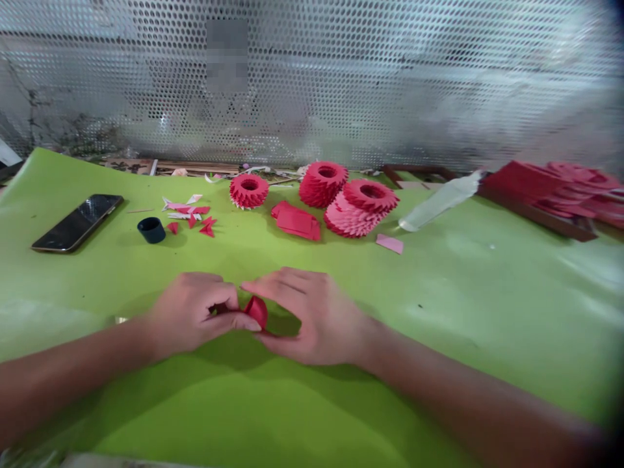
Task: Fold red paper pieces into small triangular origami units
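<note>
My left hand (188, 312) is closed, its thumb and curled index finger pinching a small piece of red paper (257, 311) that is bent into a curve. From the other side my right hand (316, 315) arches around that paper, fingers and thumb apart. Its thumb tip lies at the paper's lower edge; whether it touches is hard to tell. Beyond both hands lies a stack of red paper slips (296, 221). Small folded red paper pieces (207, 226) lie scattered beside a dark round cap (151, 230).
Folded-paper rings stand at the back: a small red one (249, 191), a red one (323, 184) and a pink-and-red one (361, 209). A clear glue bottle (439, 203), pink slip (389, 244) and box of red paper (541, 195) are right. A phone (78, 223) lies left.
</note>
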Tool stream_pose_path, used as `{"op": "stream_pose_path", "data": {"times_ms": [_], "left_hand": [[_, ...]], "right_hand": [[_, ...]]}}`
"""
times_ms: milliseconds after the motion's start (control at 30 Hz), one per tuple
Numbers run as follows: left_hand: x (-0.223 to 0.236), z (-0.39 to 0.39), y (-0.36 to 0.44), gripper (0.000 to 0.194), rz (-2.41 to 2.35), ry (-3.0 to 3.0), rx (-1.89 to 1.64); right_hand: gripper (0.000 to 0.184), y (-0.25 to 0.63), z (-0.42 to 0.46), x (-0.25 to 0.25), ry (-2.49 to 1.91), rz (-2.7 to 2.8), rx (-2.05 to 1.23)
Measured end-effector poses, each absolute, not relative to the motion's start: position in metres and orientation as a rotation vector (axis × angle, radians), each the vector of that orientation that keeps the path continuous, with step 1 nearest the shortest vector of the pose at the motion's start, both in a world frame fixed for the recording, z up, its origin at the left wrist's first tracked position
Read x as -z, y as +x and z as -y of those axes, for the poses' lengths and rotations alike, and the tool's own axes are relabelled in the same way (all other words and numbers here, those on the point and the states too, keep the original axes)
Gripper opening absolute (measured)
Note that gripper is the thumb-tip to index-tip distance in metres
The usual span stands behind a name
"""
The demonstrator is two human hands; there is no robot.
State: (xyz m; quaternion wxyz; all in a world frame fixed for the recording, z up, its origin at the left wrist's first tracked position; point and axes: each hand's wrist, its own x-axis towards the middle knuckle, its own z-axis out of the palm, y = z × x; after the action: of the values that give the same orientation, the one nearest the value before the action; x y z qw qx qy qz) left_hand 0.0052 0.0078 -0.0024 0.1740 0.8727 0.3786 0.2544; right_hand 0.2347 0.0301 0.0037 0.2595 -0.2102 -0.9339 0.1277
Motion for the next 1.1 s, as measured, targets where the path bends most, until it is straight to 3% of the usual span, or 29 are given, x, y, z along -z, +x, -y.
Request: {"op": "stream_pose_path", "data": {"times_ms": [167, 533, 900, 1100], "left_hand": [[0.004, -0.010, 0.003, 0.054, -1.030, 2.591, -0.771], [-0.004, -0.010, -0.005, 0.032, -1.070, 3.036, -0.420], [0.004, -0.006, 0.000, 0.029, -0.786, 2.990, -0.420], [0.002, -0.005, 0.001, 0.030, -0.805, 2.927, -0.392]], "right_hand": [[0.017, 0.236, -0.032, 0.001, -0.485, 2.450, -0.205], [0.014, 0.251, -0.048, 0.001, -0.411, 2.717, -0.288], [0.014, 0.255, -0.055, -0.007, -0.512, 2.734, -0.596], [0.016, 0.253, -0.059, -0.009, -0.819, 2.613, -0.824]]}}
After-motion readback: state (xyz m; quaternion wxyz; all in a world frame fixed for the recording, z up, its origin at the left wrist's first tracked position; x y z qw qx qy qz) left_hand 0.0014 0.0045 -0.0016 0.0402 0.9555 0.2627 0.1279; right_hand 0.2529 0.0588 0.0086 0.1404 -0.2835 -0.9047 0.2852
